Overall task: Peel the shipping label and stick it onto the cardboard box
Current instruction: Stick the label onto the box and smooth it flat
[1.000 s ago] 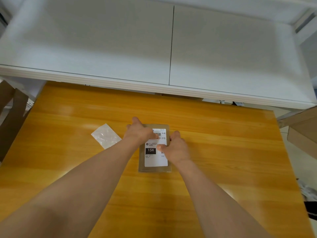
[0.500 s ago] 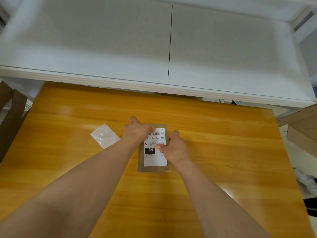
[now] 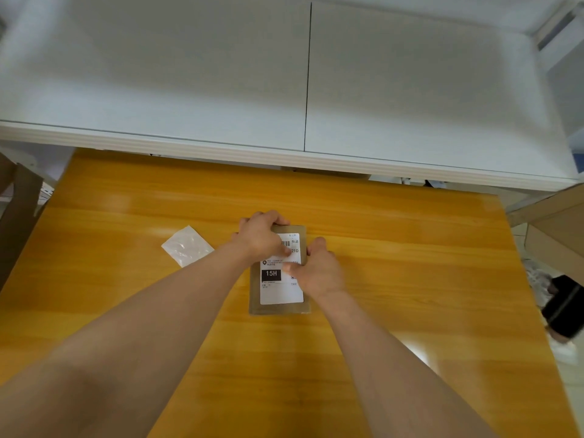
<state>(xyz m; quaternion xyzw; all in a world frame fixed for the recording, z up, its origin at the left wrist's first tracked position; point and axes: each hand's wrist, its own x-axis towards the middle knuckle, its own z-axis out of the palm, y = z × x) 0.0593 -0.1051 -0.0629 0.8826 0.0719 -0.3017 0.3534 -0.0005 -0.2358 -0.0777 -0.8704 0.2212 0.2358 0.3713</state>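
Note:
A flat brown cardboard box [image 3: 278, 308] lies on the orange wooden table [image 3: 410, 279]. A white shipping label [image 3: 281, 292] with a barcode and a black "15H" block lies flat on its top. My left hand [image 3: 260, 237] rests over the box's far left corner, thumb pressing on the label's upper part. My right hand [image 3: 317, 271] holds the box's right edge, thumb on the label's middle. The label's upper left is hidden under my left hand.
A shiny white backing sheet [image 3: 187, 245] lies on the table left of the box. A white shelf [image 3: 284, 153] overhangs the table's far edge. Cardboard pieces [image 3: 556, 229] stand off the right side, more cardboard [image 3: 15, 216] at the left, and a dark object [image 3: 565, 306] lies on the floor at right.
My left hand has slid right across the top of the label, covering more of the barcode. My right hand and the box have stayed put.

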